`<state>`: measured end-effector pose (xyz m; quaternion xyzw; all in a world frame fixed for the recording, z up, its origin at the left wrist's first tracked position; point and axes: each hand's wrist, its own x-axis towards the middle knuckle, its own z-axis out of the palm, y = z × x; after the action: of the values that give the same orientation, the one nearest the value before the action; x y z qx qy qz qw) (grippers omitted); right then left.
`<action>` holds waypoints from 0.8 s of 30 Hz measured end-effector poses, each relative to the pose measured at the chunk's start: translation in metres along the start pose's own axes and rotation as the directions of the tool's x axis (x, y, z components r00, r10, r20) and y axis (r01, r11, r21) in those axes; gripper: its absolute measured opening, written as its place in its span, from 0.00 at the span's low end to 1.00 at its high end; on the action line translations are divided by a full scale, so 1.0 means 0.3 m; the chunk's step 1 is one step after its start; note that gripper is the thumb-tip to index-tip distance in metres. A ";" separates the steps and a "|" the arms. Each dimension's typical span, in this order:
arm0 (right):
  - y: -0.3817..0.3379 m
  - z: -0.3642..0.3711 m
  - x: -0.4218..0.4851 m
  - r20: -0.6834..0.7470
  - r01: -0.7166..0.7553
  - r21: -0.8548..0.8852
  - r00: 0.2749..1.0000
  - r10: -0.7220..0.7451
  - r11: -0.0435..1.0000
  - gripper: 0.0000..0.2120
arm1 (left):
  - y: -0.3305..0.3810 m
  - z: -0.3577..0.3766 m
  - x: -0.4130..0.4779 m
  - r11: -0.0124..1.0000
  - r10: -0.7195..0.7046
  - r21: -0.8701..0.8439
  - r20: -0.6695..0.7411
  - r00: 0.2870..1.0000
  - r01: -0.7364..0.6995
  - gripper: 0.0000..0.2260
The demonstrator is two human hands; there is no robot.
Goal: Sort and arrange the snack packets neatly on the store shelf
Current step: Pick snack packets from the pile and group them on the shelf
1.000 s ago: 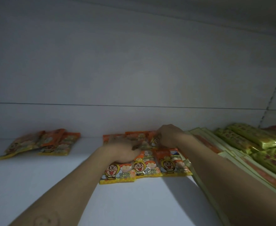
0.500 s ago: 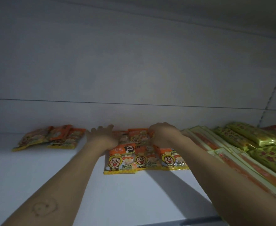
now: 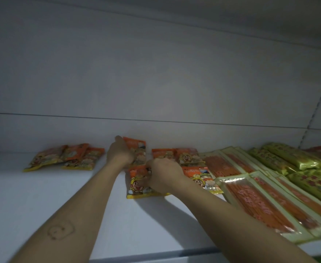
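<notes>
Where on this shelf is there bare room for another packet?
The widest bare patch of shelf lies in front of the left pile of orange packets, left of the left forearm. A smaller patch lies between the forearms. Right of the right hand it is crowded: long stick packs and green packs overlap.

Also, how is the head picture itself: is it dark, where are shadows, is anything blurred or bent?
Head view: dim, bluish light; a soft shadow falls on the white shelf under the forearm of the right hand; glare on the clear-wrapped long orange packs; print on the orange snack packets is soft; the wide angle bends the back-wall seam.
</notes>
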<state>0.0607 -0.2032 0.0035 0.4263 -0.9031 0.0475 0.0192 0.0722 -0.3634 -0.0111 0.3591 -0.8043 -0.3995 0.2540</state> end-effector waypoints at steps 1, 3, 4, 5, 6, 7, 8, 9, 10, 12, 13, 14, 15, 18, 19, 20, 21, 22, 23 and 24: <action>-0.004 0.002 -0.001 -0.012 -0.013 0.055 1.000 0.014 0.998 0.24 | 0.007 -0.015 0.002 0.999 0.022 -0.034 -0.024 0.999 -0.023 0.26; -0.009 0.005 -0.004 -0.034 -0.025 0.196 0.999 0.032 0.980 0.19 | 0.028 -0.043 0.001 0.991 0.061 -0.115 -0.067 0.996 -0.068 0.29; -0.008 0.001 -0.008 -0.052 -0.027 0.274 0.998 0.043 0.961 0.19 | 0.039 -0.055 -0.002 0.983 0.074 -0.162 -0.084 0.994 -0.087 0.30; 0.001 -0.010 -0.016 -0.080 -0.028 0.343 0.995 0.059 0.939 0.19 | 0.051 -0.067 -0.007 0.975 0.076 -0.201 -0.103 0.992 -0.096 0.32; 0.018 -0.028 -0.022 -0.113 -0.031 0.395 0.990 0.081 0.918 0.18 | 0.065 -0.078 -0.015 0.967 0.077 -0.234 -0.125 0.989 -0.105 0.33; 0.045 -0.052 -0.027 -0.142 -0.039 0.425 0.984 0.109 0.904 0.17 | 0.079 -0.087 -0.024 0.958 0.091 -0.257 -0.148 0.985 -0.127 0.33; 0.079 -0.079 -0.034 -0.162 -0.053 0.432 0.977 0.135 0.900 0.16 | 0.095 -0.094 -0.037 0.950 0.120 -0.269 -0.164 0.979 -0.161 0.32; 0.119 -0.108 -0.041 -0.172 -0.075 0.425 0.972 0.161 0.902 0.16 | 0.111 -0.097 -0.054 0.940 0.157 -0.276 -0.166 0.973 -0.199 0.31; 0.166 -0.136 -0.049 -0.175 -0.102 0.415 0.966 0.190 0.904 0.15 | 0.128 -0.092 -0.078 0.933 0.192 -0.280 -0.151 0.970 -0.228 0.30; 0.263 -0.183 -0.077 -0.185 -0.167 0.413 0.947 0.262 0.895 0.14 | 0.156 -0.057 -0.133 0.934 0.237 -0.256 -0.075 0.969 -0.249 0.28; 0.310 -0.198 -0.094 -0.190 -0.199 0.418 0.935 0.300 0.886 0.14 | 0.166 -0.031 -0.161 0.939 0.253 -0.232 -0.026 0.967 -0.253 0.27; 0.352 -0.207 -0.111 -0.188 -0.226 0.426 0.925 0.330 0.876 0.13 | 0.176 -0.005 -0.189 0.943 0.270 -0.207 0.018 0.963 -0.261 0.26; 0.386 -0.212 -0.128 -0.183 -0.246 0.433 0.918 0.352 0.867 0.13 | 0.184 0.017 -0.213 0.943 0.292 -0.181 0.051 0.955 -0.279 0.24; 0.448 -0.202 -0.169 -0.163 -0.281 0.436 0.910 0.382 0.855 0.12 | 0.197 0.059 -0.255 0.926 0.374 -0.087 0.090 0.923 -0.367 0.20; 0.456 -0.197 -0.179 -0.155 -0.283 0.442 0.910 0.384 0.851 0.11 | 0.197 0.066 -0.263 0.922 0.387 -0.059 0.095 0.917 -0.383 0.18; 0.461 -0.192 -0.189 -0.152 -0.284 0.447 0.911 0.384 0.848 0.11 | 0.196 0.072 -0.270 0.923 0.385 -0.032 0.103 0.917 -0.384 0.16; 0.465 -0.189 -0.196 -0.154 -0.280 0.446 0.912 0.381 0.850 0.11 | 0.194 0.077 -0.279 0.927 0.372 -0.006 0.115 0.921 -0.374 0.14; 0.470 -0.187 -0.203 -0.157 -0.275 0.442 0.913 0.375 0.854 0.11 | 0.192 0.082 -0.288 0.932 0.356 0.019 0.132 0.925 -0.361 0.12; 0.472 -0.188 -0.210 -0.160 -0.270 0.437 0.916 0.369 0.858 0.12 | 0.189 0.084 -0.297 0.935 0.342 0.040 0.148 0.928 -0.352 0.12; 0.472 -0.190 -0.217 -0.159 -0.264 0.431 0.919 0.360 0.863 0.12 | 0.184 0.085 -0.307 0.937 0.334 0.055 0.157 0.929 -0.346 0.12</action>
<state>-0.0077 -0.0579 0.0455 0.2596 -0.9226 0.2839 0.0298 0.0902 -0.2563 0.0092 0.1941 -0.8863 -0.3415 0.2453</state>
